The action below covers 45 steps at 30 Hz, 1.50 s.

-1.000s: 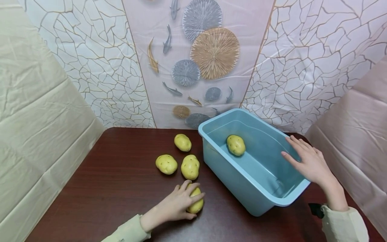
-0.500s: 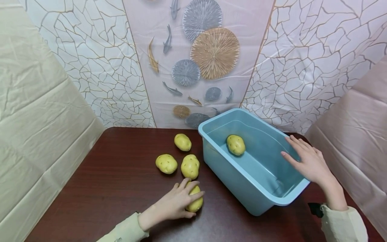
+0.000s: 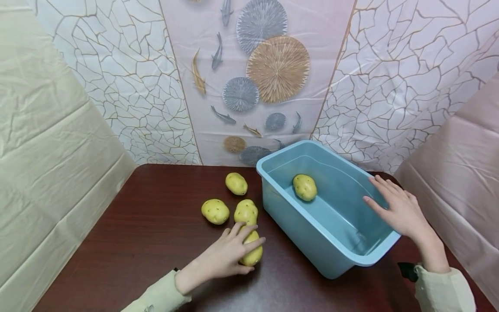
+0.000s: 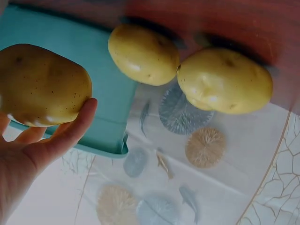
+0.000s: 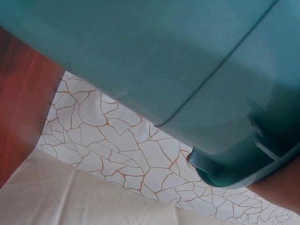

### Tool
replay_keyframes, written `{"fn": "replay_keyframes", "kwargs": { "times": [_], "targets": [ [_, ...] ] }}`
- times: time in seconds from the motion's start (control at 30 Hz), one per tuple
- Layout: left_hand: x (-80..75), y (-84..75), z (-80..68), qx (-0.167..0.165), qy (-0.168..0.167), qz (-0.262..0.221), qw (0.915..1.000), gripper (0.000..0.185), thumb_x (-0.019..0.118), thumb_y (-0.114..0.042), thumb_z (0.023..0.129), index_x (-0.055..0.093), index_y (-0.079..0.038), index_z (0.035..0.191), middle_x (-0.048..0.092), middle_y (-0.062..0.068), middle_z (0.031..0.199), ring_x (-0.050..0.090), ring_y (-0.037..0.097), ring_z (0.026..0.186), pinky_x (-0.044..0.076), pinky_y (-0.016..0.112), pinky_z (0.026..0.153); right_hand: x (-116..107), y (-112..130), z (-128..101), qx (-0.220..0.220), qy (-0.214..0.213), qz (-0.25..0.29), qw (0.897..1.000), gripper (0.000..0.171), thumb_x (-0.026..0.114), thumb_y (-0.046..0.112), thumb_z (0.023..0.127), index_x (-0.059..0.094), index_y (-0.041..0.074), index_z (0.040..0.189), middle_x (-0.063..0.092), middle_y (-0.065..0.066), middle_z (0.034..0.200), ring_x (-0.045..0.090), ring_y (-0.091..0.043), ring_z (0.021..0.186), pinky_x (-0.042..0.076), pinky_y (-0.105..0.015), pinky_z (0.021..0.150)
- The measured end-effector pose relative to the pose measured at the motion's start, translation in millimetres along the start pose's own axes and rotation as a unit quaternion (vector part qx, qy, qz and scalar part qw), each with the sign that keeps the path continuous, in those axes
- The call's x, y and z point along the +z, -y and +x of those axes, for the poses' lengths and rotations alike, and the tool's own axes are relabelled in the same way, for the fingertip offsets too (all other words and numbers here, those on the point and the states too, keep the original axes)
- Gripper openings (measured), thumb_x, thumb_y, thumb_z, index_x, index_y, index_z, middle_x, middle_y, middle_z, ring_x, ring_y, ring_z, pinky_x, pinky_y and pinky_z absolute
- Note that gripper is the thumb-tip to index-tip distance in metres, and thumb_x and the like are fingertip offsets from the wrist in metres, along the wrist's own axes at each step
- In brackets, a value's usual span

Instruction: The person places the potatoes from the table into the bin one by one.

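My left hand (image 3: 224,258) holds a yellow potato (image 3: 253,250), thumb on its near side and fingers over its top. In the left wrist view, this potato (image 4: 42,86) sits against the fingers, close to the camera. Just behind it is a second potato (image 3: 246,211), partly covered by my fingertips. Two more potatoes lie on the table, one to the left (image 3: 215,211) and one farther back (image 3: 236,183). My right hand (image 3: 401,212) rests on the right rim of a blue plastic bin (image 3: 300,225), fingers extended and thumb over the inside. One potato (image 3: 305,187) lies in the bin.
The dark red-brown table (image 3: 156,225) carries the bin at its right side. Behind stands a patterned cloth backdrop (image 3: 210,143), with plain cloth (image 3: 50,173) hanging along the left. In the right wrist view, the bin's outer wall (image 5: 140,61) fills the top.
My left hand has shifted slightly away from me with the potato, which now overlaps the potato behind it in the head view. The right hand and bin stay in place.
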<state>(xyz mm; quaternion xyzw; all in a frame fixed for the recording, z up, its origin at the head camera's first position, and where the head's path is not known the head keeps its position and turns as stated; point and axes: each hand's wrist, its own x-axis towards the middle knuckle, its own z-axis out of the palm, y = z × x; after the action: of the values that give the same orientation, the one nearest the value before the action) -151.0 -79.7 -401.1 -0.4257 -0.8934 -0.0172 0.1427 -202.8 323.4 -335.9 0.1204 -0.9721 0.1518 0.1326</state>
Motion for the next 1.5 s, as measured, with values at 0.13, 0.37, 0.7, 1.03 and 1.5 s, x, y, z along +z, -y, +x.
{"fn": "replay_keyframes", "kwargs": {
  "times": [0.13,0.37,0.7,1.03,1.5],
  "targets": [
    [-3.4,0.2,0.6,-0.007,-0.005,0.002,1.0,0.066,0.067,-0.048,0.07,0.046,-0.022,0.128,0.042,0.007,0.13,0.039,0.029,0.116,0.047,0.044,0.075,-0.7,0.0,-0.1,0.004,0.001,0.0,1.0,0.064,0.047,0.039,0.089,0.026,0.007,0.14,0.022,-0.024,0.144,0.016,-0.045,0.132,0.014,-0.067,0.088],
    [-9.9,0.5,1.3,-0.02,-0.004,-0.013,0.9997,0.067,0.068,-0.046,0.071,0.045,-0.023,0.13,0.04,0.008,0.133,0.038,0.032,0.119,0.045,0.047,0.081,0.3,-1.0,0.4,0.006,0.008,-0.003,1.0,0.065,0.048,0.039,0.089,0.026,0.007,0.14,0.021,-0.025,0.144,0.015,-0.045,0.132,0.014,-0.067,0.088],
    [-16.4,1.5,5.8,-0.021,-0.018,-0.023,0.9994,0.068,0.069,-0.045,0.07,0.044,-0.025,0.13,0.039,0.007,0.134,0.034,0.026,0.121,0.045,0.046,0.082,0.3,-0.6,-0.3,0.007,0.011,-0.001,1.0,0.066,0.048,0.04,0.089,0.025,0.007,0.141,0.021,-0.025,0.143,0.014,-0.046,0.131,0.013,-0.067,0.088],
    [-26.0,2.0,13.5,-0.009,-0.026,-0.018,0.9994,0.066,0.069,-0.044,0.07,0.045,-0.025,0.129,0.039,0.006,0.134,0.034,0.024,0.121,0.046,0.045,0.081,0.4,-0.7,0.5,0.011,0.013,0.0,1.0,0.065,0.048,0.04,0.089,0.025,0.008,0.141,0.021,-0.025,0.144,0.014,-0.045,0.132,0.013,-0.067,0.088],
    [-38.5,2.6,23.0,0.006,-0.031,-0.007,0.9995,0.065,0.069,-0.043,0.07,0.047,-0.025,0.128,0.038,0.007,0.134,0.036,0.028,0.12,0.045,0.048,0.083,0.2,-1.6,1.4,0.012,0.015,-0.005,1.0,0.067,0.046,0.042,0.089,0.024,0.006,0.141,0.02,-0.025,0.144,0.014,-0.045,0.132,0.013,-0.067,0.088]
  ]
}}
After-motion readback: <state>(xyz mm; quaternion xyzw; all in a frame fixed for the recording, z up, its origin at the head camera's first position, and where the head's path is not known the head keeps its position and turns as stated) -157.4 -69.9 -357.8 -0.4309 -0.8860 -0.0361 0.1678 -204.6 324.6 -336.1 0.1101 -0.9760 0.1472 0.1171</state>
